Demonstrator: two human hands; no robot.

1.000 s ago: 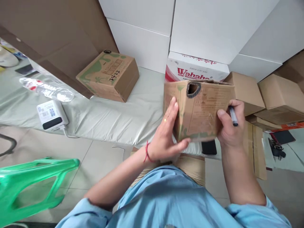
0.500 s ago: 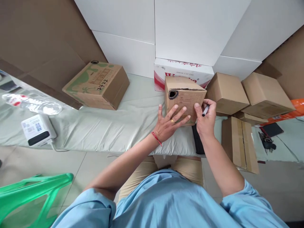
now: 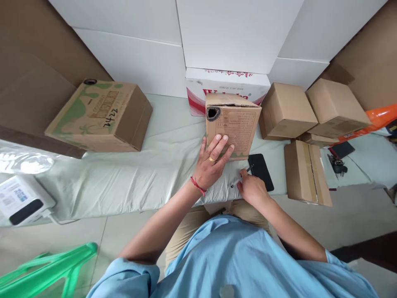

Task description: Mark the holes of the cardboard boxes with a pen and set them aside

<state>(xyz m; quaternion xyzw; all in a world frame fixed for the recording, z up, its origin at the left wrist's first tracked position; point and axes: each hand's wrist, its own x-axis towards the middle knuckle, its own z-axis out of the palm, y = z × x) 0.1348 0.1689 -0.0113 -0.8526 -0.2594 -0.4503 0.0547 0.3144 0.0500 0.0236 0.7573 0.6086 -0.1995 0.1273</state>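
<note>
left hand (image 3: 208, 166) lies against cardboard box (image 3: 237, 124), right hand (image 3: 252, 188) pinches pen (image 3: 236, 182)

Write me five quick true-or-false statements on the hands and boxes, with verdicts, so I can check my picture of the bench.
1. The left hand lies against the printed cardboard box with the black-rimmed hole. True.
2. The right hand rests on that same box. False: it is apart from the box, its fingers at the pen beside the black phone.
3. The coconut box marked 2422 stands to the left of both hands. True.
4. The red bracelet is on the right wrist. False: it is on the left one.
5. The white Wahaha carton stands behind the printed cardboard box. True.
</note>
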